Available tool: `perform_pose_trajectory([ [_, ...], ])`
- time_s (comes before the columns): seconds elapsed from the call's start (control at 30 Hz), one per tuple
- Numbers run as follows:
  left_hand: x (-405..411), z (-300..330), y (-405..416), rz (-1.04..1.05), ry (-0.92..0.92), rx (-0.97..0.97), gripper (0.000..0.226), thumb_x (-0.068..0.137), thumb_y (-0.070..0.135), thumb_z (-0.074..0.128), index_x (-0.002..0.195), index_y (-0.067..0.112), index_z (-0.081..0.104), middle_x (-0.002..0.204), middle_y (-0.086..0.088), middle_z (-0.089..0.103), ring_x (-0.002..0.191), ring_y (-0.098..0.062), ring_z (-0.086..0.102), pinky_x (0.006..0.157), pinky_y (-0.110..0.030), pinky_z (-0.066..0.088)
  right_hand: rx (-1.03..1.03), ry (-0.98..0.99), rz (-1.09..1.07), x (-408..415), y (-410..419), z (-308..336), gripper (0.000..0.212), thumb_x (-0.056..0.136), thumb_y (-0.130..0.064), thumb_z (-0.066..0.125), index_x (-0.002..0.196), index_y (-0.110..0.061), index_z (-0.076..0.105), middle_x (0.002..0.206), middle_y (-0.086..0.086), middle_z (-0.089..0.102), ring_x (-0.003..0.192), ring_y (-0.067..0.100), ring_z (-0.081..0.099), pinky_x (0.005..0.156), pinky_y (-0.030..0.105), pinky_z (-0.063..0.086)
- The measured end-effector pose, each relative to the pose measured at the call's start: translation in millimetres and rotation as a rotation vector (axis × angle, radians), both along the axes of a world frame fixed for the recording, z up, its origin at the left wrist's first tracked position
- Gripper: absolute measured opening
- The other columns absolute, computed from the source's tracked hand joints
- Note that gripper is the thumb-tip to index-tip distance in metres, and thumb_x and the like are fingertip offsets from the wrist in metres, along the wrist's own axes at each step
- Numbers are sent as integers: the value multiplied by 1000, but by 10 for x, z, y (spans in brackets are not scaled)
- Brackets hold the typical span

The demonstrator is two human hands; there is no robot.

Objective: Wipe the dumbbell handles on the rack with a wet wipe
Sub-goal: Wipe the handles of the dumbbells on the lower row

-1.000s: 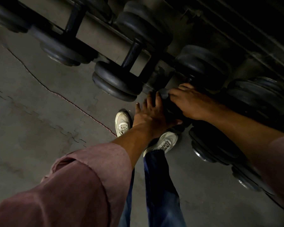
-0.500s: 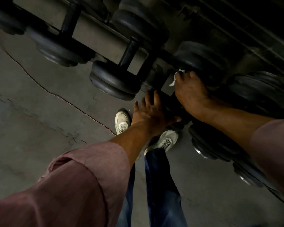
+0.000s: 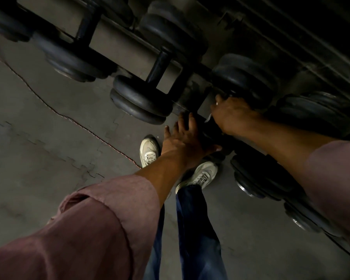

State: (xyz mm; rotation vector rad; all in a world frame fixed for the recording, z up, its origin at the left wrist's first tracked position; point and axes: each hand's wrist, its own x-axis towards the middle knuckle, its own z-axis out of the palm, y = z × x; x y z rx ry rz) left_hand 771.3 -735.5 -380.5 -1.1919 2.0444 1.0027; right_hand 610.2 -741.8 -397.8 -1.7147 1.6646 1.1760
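Fingers: left hand (image 3: 182, 142) lies with straight, spread fingers pressed flat on a dark dumbbell head (image 3: 211, 136) at frame centre; right hand (image 3: 232, 116) curls its fingers over the handle area just right of centre, gripping a wet wipe (image 3: 209, 117).
Wet wipe: only a small pale corner shows at the lower left edge of the right hand; the rest is hidden under the palm.
Handle being wiped: hidden by the right hand, between the head under the left hand and a larger head (image 3: 249, 77) above.
Change: half a second ago the pale wipe peeked out above the right knuckles; now it shows below the hand, and the hand sits turned more across the handle. The left hand stays where it was.
Rack: a grey rail (image 3: 117, 40) runs from upper left toward centre, with black dumbbells (image 3: 141, 100) resting across it.
Floor: grey interlocking mats (image 3: 38, 128) fill the left; a thin reddish cord (image 3: 85, 126) crosses them.
Person: pink rolled sleeves (image 3: 101, 219), blue jeans (image 3: 194, 229), white sneakers (image 3: 149, 151) at lower centre.
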Motion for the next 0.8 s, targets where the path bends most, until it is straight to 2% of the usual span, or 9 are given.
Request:
perform_pose_trajectory([
  [0.07, -6, -1, -1, -2, 3, 1, 124, 77, 86, 55, 162, 23, -8, 170, -11, -12, 157, -32, -1, 126, -55, 0, 17, -82, 6, 8, -16, 80, 55, 93, -25, 59, 144, -15, 42, 147, 16, 36, 124, 40, 51, 95, 45, 49],
  [0.2, -2, -19, -2, 5, 18, -3, 124, 76, 86, 55, 162, 23, -9, 170, -11, -11, 157, -33, 0, 126, -55, 2, -267, -449, -115, -32, 239, 92, 29, 90, -16, 52, 118, -18, 61, 127, 4, 53, 99, 35, 63, 74, 36, 52],
  [0.33, 2, -15, 1, 4, 19, 7, 126, 76, 86, 55, 162, 22, -10, 170, -11, -13, 157, -32, -3, 126, -55, 1, -456, -658, -410, -83, 564, 13, 27, 90, -12, 56, 113, -20, 68, 121, -1, 59, 101, 26, 64, 80, 39, 55],
  [0.4, 5, -16, -1, 7, 14, 13, 126, 76, 87, 55, 162, 22, -12, 170, -11, -13, 157, -32, -2, 126, -55, 1, -483, -685, -557, -106, 671, 21, 27, 89, -11, 60, 113, -19, 68, 117, 2, 62, 104, 26, 61, 84, 38, 53],
  [0.57, 4, -9, 5, -14, -7, 5, 125, 77, 87, 54, 162, 23, -11, 169, -12, -14, 157, -33, -2, 126, -55, 1, -418, -613, -756, -147, 824, -16, 21, 88, -11, 57, 104, -13, 70, 108, 13, 68, 103, 34, 62, 78, 31, 48],
  [0.63, -7, -3, 7, -28, -26, 5, 125, 77, 87, 53, 162, 22, -11, 169, -12, -15, 157, -33, -2, 126, -54, 1, -387, -594, -854, -145, 824, -25, 22, 92, -10, 54, 107, -11, 70, 111, 10, 69, 109, 32, 62, 78, 27, 46],
  [0.7, -13, -5, -2, -33, -38, 1, 125, 77, 87, 53, 161, 22, -12, 169, -12, -15, 157, -32, -3, 126, -55, 2, -371, -600, -1049, -114, 824, -76, 14, 93, -12, 54, 99, -13, 67, 96, 4, 67, 103, 26, 63, 70, 25, 41],
  [0.73, -11, -13, -5, -30, -40, 0, 125, 76, 88, 53, 161, 22, -12, 169, -12, -14, 157, -32, -3, 126, -55, 2, -361, -639, -1207, -100, 819, -131, 11, 92, -12, 56, 93, -16, 66, 90, 1, 66, 100, 25, 65, 71, 26, 45],
  [0.8, -8, -34, -2, -23, -39, -3, 126, 75, 89, 52, 161, 22, -12, 169, -12, -13, 157, -32, -2, 126, -54, 2, -360, -790, -1635, -109, 793, -240, 22, 88, -3, 57, 94, -22, 66, 94, -1, 70, 97, 24, 68, 87, 35, 55],
])
